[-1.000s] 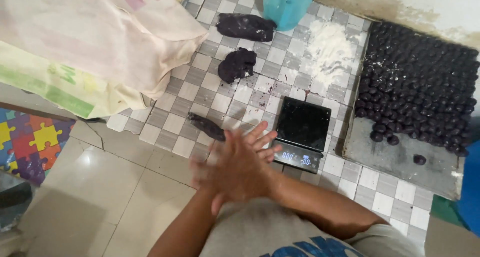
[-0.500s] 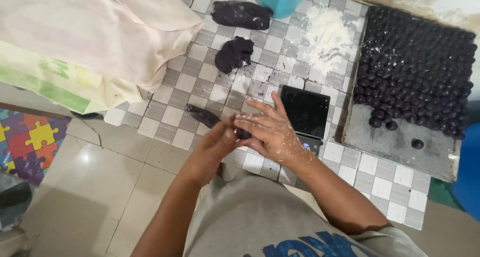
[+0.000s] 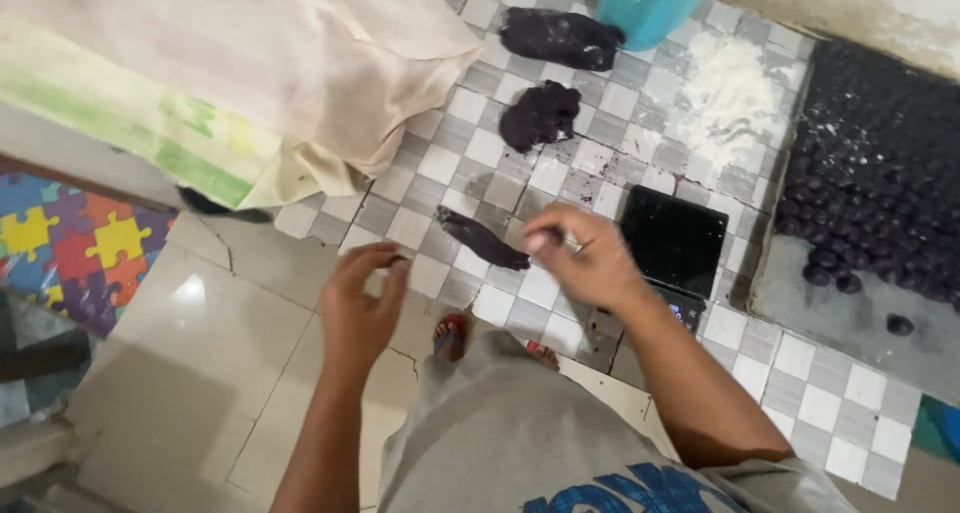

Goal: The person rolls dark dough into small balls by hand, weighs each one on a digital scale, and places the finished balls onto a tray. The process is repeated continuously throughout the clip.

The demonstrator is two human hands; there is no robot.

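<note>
Hands have come apart now: half a second ago they were pressed together rolling. Left hand hangs loosely open and empty, right hand pinches something small above the dough strip on the tiled bench, beside the scale.

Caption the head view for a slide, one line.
Bare right hand hovers beside a dark elongated dough strip on the checkered tile counter; left hand apart, empty.

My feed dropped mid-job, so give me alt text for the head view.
Seen from above, the right hand hovers over a checkered tile counter beside a dark dough strip and a black scale; the left hand is raised, empty. Dough lumps, flour and a tray of dark balls lie beyond.
</note>
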